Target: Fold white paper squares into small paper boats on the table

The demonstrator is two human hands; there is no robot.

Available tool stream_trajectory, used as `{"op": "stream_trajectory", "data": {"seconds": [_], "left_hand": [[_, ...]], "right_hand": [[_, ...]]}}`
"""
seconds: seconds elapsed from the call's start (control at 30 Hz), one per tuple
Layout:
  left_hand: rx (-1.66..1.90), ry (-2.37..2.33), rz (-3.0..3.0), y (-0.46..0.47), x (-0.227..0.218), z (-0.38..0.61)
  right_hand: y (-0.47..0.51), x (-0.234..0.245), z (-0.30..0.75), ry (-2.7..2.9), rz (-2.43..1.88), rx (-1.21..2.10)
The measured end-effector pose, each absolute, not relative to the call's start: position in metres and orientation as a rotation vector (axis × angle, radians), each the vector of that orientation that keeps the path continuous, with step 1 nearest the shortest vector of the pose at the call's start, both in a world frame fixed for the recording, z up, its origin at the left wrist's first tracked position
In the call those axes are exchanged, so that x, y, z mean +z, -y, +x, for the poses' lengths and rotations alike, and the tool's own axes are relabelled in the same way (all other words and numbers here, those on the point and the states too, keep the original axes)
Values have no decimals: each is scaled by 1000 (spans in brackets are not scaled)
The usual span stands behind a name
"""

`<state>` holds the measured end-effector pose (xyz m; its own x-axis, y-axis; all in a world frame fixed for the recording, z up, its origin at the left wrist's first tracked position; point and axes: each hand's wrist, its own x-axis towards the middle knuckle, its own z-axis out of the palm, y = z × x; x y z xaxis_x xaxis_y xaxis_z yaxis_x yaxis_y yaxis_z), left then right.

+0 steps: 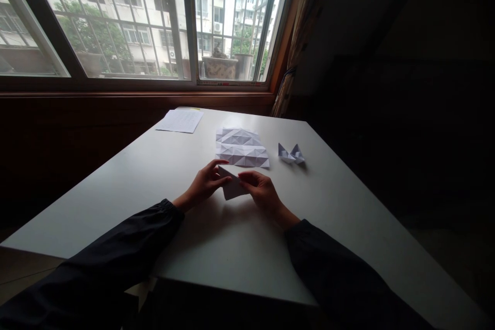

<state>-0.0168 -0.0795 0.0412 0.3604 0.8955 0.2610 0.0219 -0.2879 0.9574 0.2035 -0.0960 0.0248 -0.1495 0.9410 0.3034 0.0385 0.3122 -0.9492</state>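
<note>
A small folded piece of paper [234, 191] is held tilted above the table, between both hands. My left hand [207, 181] grips its left side, thumb on the near face and fingers behind. At its right edge, my right hand [263, 191] pinches the paper between thumb and fingers. Just beyond the hands lies a creased sheet [242, 148] covered in a pattern of triangular folds. To the right of that sheet stands a folded paper boat shape [291, 154] with two raised points.
The white table [340, 206] reaches from me toward the window. Some printed sheets [180, 120] lie at its far left corner. Behind it is a barred window [131, 20], with a curtain [288, 82] at its right side. The room on the right is dark.
</note>
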Motion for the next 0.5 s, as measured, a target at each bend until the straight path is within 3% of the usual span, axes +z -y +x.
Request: {"op": "stream_trajectory", "data": {"seconds": [0.17, 0.5], "left_hand": [[907, -832, 1656, 74, 34, -20], [1112, -895, 1457, 70, 29, -19]], "right_hand": [[93, 25, 207, 1424, -992, 1009], [99, 30, 206, 1379, -973, 1258]]}}
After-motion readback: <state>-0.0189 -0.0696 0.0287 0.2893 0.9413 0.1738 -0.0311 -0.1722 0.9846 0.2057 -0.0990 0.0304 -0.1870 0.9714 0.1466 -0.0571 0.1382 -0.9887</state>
